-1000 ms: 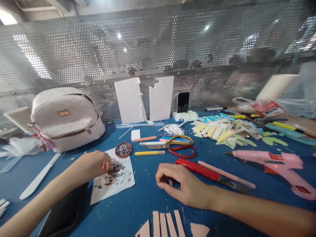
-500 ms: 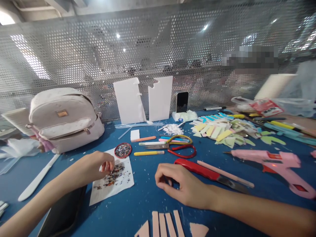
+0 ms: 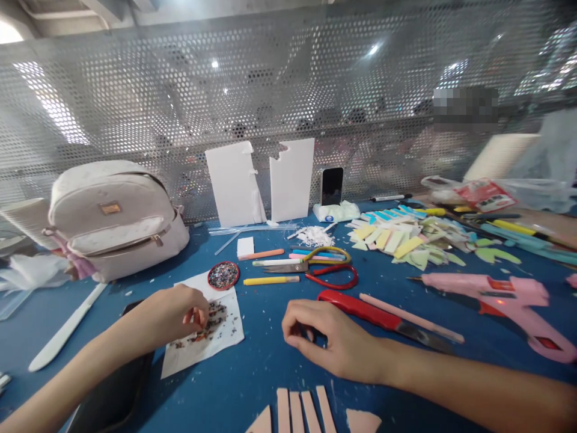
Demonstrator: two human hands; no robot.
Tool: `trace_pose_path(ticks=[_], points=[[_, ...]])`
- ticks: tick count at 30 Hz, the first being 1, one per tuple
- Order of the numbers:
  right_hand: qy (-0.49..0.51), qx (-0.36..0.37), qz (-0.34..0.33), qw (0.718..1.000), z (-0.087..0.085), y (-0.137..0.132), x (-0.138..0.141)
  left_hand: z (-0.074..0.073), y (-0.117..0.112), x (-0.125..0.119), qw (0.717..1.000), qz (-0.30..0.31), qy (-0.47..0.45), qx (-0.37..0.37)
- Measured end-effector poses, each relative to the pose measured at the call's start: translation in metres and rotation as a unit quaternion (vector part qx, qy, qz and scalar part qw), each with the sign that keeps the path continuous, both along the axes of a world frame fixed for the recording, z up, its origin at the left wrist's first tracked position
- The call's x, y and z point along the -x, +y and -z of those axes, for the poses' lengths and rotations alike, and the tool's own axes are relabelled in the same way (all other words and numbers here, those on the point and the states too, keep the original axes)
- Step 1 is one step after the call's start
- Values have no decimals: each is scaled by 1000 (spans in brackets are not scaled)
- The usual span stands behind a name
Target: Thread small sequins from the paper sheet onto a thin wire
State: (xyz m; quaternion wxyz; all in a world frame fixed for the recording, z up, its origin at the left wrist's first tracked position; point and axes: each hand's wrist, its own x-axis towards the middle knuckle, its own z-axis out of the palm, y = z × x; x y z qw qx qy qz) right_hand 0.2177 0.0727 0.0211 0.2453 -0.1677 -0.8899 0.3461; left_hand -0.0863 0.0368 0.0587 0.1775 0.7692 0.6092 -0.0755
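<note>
My left hand (image 3: 183,310) hovers low over a white sheet of paper (image 3: 228,337), its fingers bent down and drawn together. Dark and orange-brown bits (image 3: 214,316) are scattered on that sheet under the fingertips. What the fingers pinch, if anything, is too small to make out. At the sheet's top edge sits a round red-rimmed lid (image 3: 223,275) filled with speckled glittery pieces. My right hand (image 3: 327,340) rests on the blue table, curled into a loose fist with nothing showing in it. Just behind it lies a red-handled cutter (image 3: 360,308).
Scissors (image 3: 311,266) and several markers (image 3: 271,280) lie past the hands. A pink glue gun (image 3: 491,288) is on the right, near a pile of paper scraps (image 3: 406,237). Pink strips (image 3: 295,412) lie in front. A backpack (image 3: 117,222) and a dark phone-like slab (image 3: 117,391) are left.
My left hand has shifted very slightly on the paper, its fingers still bent down. The right hand stays in place. The view has moved a little.
</note>
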Motion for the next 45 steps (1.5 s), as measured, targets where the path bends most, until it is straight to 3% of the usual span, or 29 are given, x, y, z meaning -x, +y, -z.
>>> trace_pose_path(ticks=[21, 33, 45], points=[[-5, -15, -1, 1000, 1, 0, 0, 0, -3, -8, 1000, 1, 3, -11], [-4, -20, -3, 1000, 0, 0, 0, 5, 6, 0, 994, 6, -102, -36], [-6, -29, 0, 1000, 2, 0, 0, 8, 6, 1, 994, 24, -102, 24]])
